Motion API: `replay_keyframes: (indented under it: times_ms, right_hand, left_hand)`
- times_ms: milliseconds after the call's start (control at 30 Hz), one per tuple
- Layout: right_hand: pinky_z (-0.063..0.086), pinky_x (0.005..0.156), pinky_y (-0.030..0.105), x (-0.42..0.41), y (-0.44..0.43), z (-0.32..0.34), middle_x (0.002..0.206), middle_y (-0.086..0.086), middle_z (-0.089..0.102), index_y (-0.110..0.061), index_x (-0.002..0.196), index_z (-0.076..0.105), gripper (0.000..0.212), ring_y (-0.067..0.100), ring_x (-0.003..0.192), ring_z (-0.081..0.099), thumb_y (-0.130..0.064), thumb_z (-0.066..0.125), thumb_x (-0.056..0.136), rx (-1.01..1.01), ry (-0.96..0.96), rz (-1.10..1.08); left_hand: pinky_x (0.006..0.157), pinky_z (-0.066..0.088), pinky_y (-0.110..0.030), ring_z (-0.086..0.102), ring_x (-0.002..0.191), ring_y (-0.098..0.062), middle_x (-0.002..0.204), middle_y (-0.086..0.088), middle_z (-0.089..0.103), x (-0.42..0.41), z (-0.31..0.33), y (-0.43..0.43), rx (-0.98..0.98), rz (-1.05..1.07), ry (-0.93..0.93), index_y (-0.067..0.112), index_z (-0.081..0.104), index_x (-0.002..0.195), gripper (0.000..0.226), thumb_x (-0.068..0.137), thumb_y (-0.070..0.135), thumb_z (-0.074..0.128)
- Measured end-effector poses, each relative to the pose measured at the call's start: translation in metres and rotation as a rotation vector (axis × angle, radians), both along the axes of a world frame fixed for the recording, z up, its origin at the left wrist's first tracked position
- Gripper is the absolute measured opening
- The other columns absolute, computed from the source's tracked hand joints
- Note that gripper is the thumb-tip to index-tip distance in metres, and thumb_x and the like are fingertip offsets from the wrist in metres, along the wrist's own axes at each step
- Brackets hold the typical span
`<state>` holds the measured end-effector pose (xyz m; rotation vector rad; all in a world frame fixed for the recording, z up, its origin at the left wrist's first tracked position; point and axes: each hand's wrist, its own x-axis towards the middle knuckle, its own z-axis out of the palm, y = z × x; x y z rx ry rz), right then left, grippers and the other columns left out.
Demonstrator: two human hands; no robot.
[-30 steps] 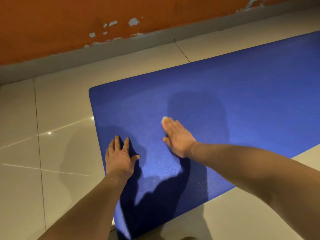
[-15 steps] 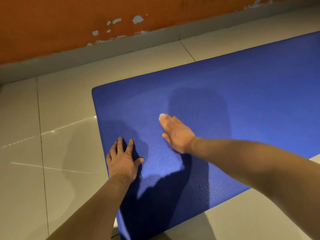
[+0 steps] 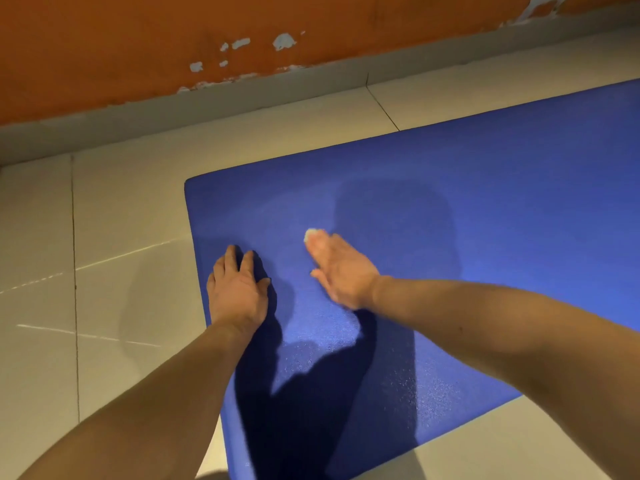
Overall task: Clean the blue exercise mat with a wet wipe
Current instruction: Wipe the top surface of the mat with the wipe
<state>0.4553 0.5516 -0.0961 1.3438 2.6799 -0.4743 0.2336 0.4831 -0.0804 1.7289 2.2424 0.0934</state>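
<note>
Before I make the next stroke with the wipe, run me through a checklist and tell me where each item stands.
1. Wipe under the right hand: ok, a white bit shows at the fingertips.
2. Right hand flat on the mat: ok.
3. Left hand bracing the mat near its left edge: ok, it presses flat.
4. Mat flat on the floor: ok, the far corner shows no curl.
5. Mat ahead of the wipe free of things: ok.
6. Wipe wet enough: cannot tell.
</note>
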Motion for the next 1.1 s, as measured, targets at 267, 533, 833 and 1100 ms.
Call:
replay_keyframes:
  times_ms: [267,533,833,1100]
  right_hand:
    - [-0.004,0.126,0.045,-0.036,0.015,-0.006,0.166,0.020,-0.013,0.003,0.158,-0.005,0.068,0.033,0.154,-0.015,-0.038,0.020,0.109,-0.027,-0.063,-0.226]
    - [-0.003,0.126,0.038,-0.004,0.071,0.000,0.169,0.012,-0.004,-0.003,0.160,0.000,0.067,0.027,0.156,-0.004,-0.038,0.027,0.109,0.025,-0.112,-0.168]
    - [-0.007,0.126,0.040,-0.066,0.014,-0.010,0.168,0.018,-0.006,0.002,0.159,0.002,0.066,0.030,0.155,-0.013,-0.036,0.025,0.110,0.036,-0.013,0.002]
    - [-0.005,0.126,0.041,-0.025,0.115,-0.001,0.168,0.014,-0.013,0.000,0.159,-0.007,0.069,0.028,0.155,-0.013,-0.042,0.017,0.109,-0.028,-0.143,-0.354]
  left_hand:
    - [0.124,0.012,-0.046,0.005,0.152,-0.031,0.167,-0.006,0.005,-0.012,0.006,0.038,-0.053,0.024,0.029,0.020,0.021,0.158,0.067,0.101,0.047,0.046]
    - [0.122,0.018,-0.050,-0.003,0.153,-0.030,0.167,-0.002,-0.004,-0.028,0.006,0.066,-0.267,0.058,0.017,0.028,0.010,0.160,0.086,0.094,0.057,0.057]
    - [0.116,0.033,-0.050,-0.003,0.152,-0.029,0.166,0.001,-0.009,-0.027,0.013,0.074,-0.325,0.063,0.074,0.029,0.011,0.160,0.089,0.091,0.058,0.061]
    - [0.108,0.042,-0.049,-0.002,0.151,-0.029,0.166,0.002,-0.008,-0.029,0.018,0.076,-0.366,0.030,0.128,0.032,0.010,0.159,0.090,0.090,0.063,0.058]
